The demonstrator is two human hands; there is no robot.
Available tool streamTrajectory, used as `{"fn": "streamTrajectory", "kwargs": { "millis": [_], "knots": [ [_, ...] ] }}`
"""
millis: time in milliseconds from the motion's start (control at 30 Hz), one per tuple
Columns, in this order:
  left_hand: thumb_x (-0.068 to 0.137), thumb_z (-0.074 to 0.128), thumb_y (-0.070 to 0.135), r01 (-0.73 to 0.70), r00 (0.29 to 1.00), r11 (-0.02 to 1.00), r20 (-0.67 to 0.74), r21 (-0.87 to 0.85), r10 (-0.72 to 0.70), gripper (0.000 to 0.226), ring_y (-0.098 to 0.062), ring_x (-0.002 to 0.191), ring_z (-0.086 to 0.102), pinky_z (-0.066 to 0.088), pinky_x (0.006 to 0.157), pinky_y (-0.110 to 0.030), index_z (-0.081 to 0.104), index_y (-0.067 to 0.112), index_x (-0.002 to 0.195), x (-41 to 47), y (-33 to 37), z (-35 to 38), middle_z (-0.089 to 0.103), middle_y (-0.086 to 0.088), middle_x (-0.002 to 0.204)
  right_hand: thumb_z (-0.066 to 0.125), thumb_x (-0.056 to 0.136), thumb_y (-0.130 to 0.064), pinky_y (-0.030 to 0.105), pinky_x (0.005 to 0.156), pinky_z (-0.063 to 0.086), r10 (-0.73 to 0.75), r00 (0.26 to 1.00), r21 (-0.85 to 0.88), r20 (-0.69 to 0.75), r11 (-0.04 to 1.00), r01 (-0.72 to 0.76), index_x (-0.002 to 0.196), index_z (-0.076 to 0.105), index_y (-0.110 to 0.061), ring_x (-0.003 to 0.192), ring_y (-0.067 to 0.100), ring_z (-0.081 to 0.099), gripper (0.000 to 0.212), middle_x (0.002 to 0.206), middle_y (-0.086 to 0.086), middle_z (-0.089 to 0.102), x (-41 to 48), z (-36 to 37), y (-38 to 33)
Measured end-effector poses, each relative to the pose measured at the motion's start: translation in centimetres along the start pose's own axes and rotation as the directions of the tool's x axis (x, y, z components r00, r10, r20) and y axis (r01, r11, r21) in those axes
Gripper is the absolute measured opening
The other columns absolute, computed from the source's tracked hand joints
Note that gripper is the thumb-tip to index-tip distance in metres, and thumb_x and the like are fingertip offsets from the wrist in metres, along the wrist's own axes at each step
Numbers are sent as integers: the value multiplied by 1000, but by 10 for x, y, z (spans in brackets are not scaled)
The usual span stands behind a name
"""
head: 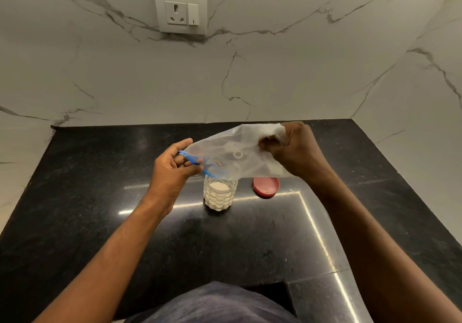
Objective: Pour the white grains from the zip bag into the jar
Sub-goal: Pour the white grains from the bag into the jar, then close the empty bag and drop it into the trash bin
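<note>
- We grip the bunched bottom of the zip bag (240, 155) with our right hand (295, 150), lifted toward the surface's (100, 222) back edge.
- Our left hand (172, 167) pinches the bag's blue zip edge (197, 164), fingers partly spread, just above the jar (220, 195).
- The bag slopes down to the jar's mouth and looks nearly drained.
- The jar stands mid-surface, filled with white grains (218, 186).
- A red lid (266, 186) lies just right of it.

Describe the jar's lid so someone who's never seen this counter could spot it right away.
On the black counter, find the clear jar of white grains below the zip bag. Just right of the jar lies the lid, flat and apart from it. It is the only red, round thing there.
</note>
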State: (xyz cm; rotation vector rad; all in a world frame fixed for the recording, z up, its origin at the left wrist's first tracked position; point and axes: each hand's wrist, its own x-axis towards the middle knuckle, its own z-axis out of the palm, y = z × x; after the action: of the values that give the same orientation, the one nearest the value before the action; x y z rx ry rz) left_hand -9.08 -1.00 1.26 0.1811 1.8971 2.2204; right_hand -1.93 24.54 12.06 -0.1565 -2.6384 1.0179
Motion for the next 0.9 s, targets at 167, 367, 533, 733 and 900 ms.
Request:
{"fn": "streamTrajectory", "kwargs": {
  "millis": [167, 367, 533, 733, 900],
  "knots": [
    [89, 73, -9, -18, 998, 1000, 58, 13, 17, 49, -22, 107, 78, 63, 93, -34, 64, 11, 133, 1, 0, 1, 82, -6, 110, 87, 81, -39, 41, 64, 64, -2, 995, 18, -103, 1000, 4, 89, 76, -14, 73, 19, 74, 28, 82, 2, 77, -2, -6, 2],
    [85, 81, 13, -88, 995, 993, 32, -83, 91, 40, -25, 108, 78, 64, 85, -28, 72, 12, 123, -1, 17, 8, 81, -8, 114, 88, 80, -19, 31, 90, 60, 73, 997, 226, -17, 972, -68, 142, 52, -30, 114, 13, 67, 72, 127, -2, 67, 0, -28, 8],
    [92, 76, 18, -228, 974, 972, -17, -58, 227, 22, -19, 105, 78, 64, 83, -26, 76, 18, 114, 4, 60, 16, 82, 0, 111, 74, 82, 0, 48, 107, 52, 13, 963, 398, -268, 912, 99, 128, 62, -24, 130, 6, 58, 53, 133, -7, 67, -4, -34, -17],
    [89, 79, 26, -446, 893, 869, 33, 213, 449, 21, -15, 95, 71, 62, 88, -28, 77, 21, 109, 10, 115, 35, 77, 5, 100, 73, 95, -32, 12, 99, 38, -270, 936, 103, -225, 949, 299, 130, 66, -20, 128, 8, 58, 38, 134, -5, 67, 13, -16, -56],
    [91, 73, 38, -573, 808, 673, 187, 467, 558, 25, 2, 96, 68, 55, 92, -21, 73, 30, 115, 9, 135, 42, 73, 18, 99, 71, 97, -12, 43, 87, 63, -259, 941, 287, -215, 905, 315, 114, 76, -3, 96, 21, 75, 20, 105, 10, 79, 32, 5, -66]
  ]
}}
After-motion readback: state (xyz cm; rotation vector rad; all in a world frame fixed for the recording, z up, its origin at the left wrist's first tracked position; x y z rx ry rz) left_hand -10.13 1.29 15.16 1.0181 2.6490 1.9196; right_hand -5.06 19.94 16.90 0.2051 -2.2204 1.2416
